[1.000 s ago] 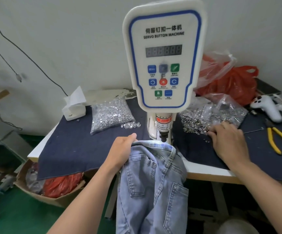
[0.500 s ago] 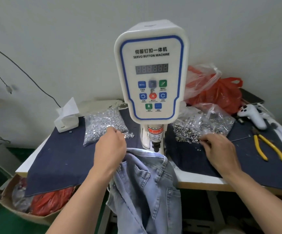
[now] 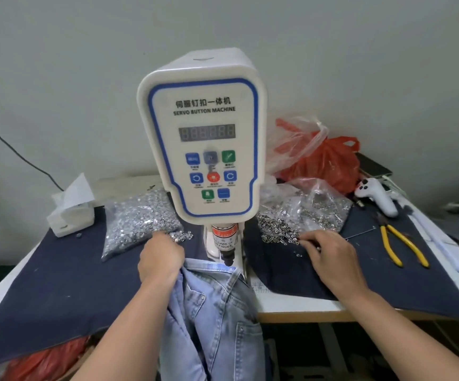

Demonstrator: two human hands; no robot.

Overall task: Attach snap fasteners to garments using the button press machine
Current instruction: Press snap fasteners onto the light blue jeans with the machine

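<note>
The white servo button machine (image 3: 203, 149) stands at the middle of the table, its press head (image 3: 227, 254) just above the waistband of light-blue jeans (image 3: 217, 312) that hang off the table edge. My left hand (image 3: 161, 257) reaches over the jeans to a few loose silver snaps (image 3: 181, 235) beside a clear bag of snaps (image 3: 137, 224); its fingertips are hidden. My right hand (image 3: 330, 254) has its curled fingertips in the pile of ring fasteners (image 3: 276, 229) right of the machine.
A dark blue cloth (image 3: 66, 273) covers the table. Yellow-handled pliers (image 3: 398, 246) and a white controller (image 3: 376, 196) lie at the right, a red plastic bag (image 3: 330, 163) behind the rings. A white tissue box (image 3: 71, 215) sits at the back left.
My left hand has left the jeans' waistband and moved forward to the loose silver snaps. My right hand stays at the ring pile. The view has tilted up.
</note>
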